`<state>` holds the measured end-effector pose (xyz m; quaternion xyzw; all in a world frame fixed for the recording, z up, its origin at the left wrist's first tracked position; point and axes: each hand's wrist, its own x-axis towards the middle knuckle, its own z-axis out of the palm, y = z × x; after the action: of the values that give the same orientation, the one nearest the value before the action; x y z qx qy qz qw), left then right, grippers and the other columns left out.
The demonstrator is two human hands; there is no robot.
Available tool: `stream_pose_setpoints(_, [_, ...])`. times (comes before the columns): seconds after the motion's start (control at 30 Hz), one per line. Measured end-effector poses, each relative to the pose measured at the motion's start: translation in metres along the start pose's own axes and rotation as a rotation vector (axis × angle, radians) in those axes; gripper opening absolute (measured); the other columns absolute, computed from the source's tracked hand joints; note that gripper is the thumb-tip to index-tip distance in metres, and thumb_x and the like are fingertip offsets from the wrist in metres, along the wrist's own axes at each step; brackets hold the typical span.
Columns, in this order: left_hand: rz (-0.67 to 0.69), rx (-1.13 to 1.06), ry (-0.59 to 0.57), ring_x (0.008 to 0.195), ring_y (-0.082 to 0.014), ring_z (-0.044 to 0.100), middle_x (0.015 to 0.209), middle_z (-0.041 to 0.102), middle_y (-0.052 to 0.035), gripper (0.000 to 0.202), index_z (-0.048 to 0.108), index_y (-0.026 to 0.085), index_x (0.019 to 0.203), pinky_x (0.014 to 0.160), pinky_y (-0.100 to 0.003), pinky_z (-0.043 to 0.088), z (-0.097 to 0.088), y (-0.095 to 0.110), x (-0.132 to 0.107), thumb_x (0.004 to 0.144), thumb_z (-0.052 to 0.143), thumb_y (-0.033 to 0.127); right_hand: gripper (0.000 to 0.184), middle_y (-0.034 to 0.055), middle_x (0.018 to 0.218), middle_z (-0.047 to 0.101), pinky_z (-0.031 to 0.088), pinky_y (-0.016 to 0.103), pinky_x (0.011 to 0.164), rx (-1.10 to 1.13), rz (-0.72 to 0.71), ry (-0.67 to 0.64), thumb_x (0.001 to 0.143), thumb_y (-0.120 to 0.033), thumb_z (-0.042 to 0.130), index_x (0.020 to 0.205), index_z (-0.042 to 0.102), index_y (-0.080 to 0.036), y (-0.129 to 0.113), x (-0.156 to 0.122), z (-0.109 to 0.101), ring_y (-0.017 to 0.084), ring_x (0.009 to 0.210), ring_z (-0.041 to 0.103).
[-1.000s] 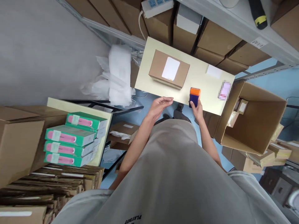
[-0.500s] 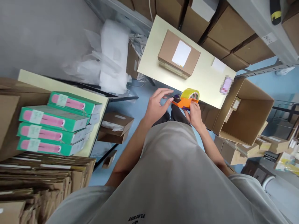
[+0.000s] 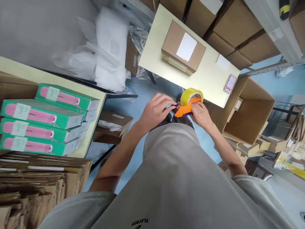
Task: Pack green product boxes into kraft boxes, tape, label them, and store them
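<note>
Orange plastic forms the angular body of the tape dispenser (image 3: 183, 109), which is held off the table, between the fingers of the two hands. The right hand (image 3: 201, 113) grasps it, the fingers curled about its rear end. Just ahead of these fingers sits the roll of yellow tape (image 3: 186, 96), a glossy ring around a paler core; the rearward grip presumably leaves it free to turn. The left hand (image 3: 156, 109) is raised at the front end, thumb and index finger drawn close together beside a dark purple part. Whether they pinch that part, or a strip of tape, cannot be told. The front end points toward the left fingertips, which seems to bring it within their reach.

Beyond the fingers, on a smooth cream tabletop (image 3: 152, 47), rests a brown carton (image 3: 173, 41), an oblong block with a flat white label (image 3: 186, 47) facing upward, likely to keep it readable. Ahead and to the right of the right fingers lie a white paper slip (image 3: 223, 61) and a pixelated lilac object (image 3: 230, 83). Farther right of those fingers stands an open cardboard box (image 3: 247, 114), square-mouthed. Well to the left of the left fingers are soft white wrapping (image 3: 111, 47) and stacked green boxes (image 3: 30, 116), crisp-edged and flat.
</note>
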<state>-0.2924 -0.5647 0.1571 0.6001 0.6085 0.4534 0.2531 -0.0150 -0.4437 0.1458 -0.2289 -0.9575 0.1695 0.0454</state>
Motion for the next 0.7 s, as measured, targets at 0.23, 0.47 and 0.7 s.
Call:
stream_pose_setpoints(0.23, [0.022,0.023,0.000,0.098,-0.0248,0.073,0.101,0.079,-0.0062,0.025,0.076,0.027,0.103,0.095,-0.046,0.060,-0.003,-0.001,-0.005,0.116,0.062,0.042,0.033,0.0163,0.131,0.083,0.061,0.061,0.119,0.014,0.002,-0.047,0.116,-0.028,0.053,0.144,0.071,-0.021,0.004,0.002,-0.011,0.034,0.124,0.078])
stream_pose_setpoints(0.47, [0.010,0.116,0.012,0.101,-0.0244,0.072,0.107,0.080,-0.0082,0.032,0.074,0.026,0.107,0.093,-0.042,0.058,0.006,0.002,-0.002,0.121,0.049,0.041,0.037,0.0195,0.133,0.081,0.060,0.059,0.120,0.022,-0.054,-0.094,0.117,-0.038,0.055,0.145,0.066,-0.016,0.015,0.012,-0.016,0.036,0.127,0.076])
stream_pose_setpoints(0.7, [-0.232,0.073,0.028,0.093,-0.0255,0.069,0.107,0.078,-0.0091,0.036,0.070,0.027,0.101,0.094,-0.043,0.059,0.019,-0.047,0.013,0.119,0.050,0.051,0.033,0.0193,0.107,0.080,0.060,0.054,0.106,-0.095,0.118,-0.316,0.119,-0.045,0.051,0.126,0.064,-0.016,0.057,-0.003,-0.007,0.038,0.108,0.075])
